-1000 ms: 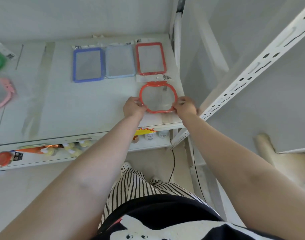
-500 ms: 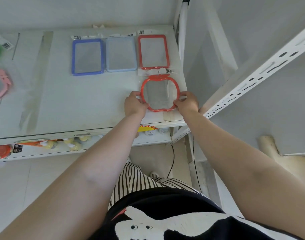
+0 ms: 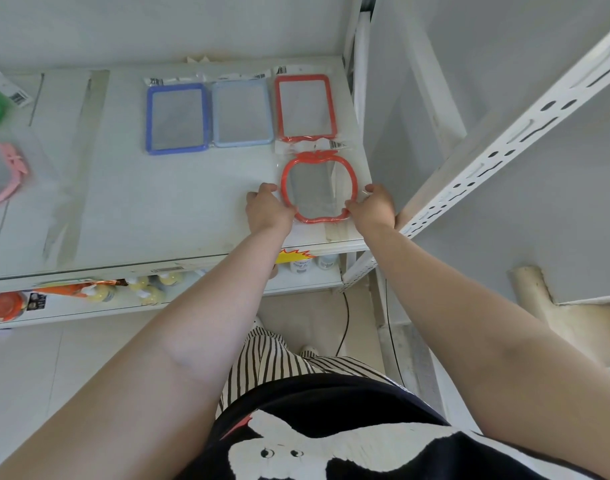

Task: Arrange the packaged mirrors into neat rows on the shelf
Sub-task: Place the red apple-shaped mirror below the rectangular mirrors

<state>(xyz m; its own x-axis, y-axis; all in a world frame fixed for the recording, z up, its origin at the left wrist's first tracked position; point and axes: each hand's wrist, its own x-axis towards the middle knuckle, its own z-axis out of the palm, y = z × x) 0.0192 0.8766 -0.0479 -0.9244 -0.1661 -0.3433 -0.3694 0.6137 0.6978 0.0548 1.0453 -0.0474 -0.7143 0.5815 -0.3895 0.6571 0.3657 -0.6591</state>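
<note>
The apple mirror (image 3: 320, 187) has slid back, now just below the red mirror (image 3: 305, 107); left hand (image 3: 267, 208) and right hand (image 3: 373, 206) pinch its sides. The slippery wrapper may overlap.

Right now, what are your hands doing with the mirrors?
Left hand and right hand grip the apple-shaped red mirror. It lies below the red rectangular mirror, starting a second row. Nothing in the way.

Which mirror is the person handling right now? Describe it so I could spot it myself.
Look at the white shelf, at its right-hand end near the front edge. There the left hand and right hand flank a packaged red mirror, just in front of a red rectangular mirror. Unlike the rectangular ones behind it, its frame is apple-shaped.
</note>
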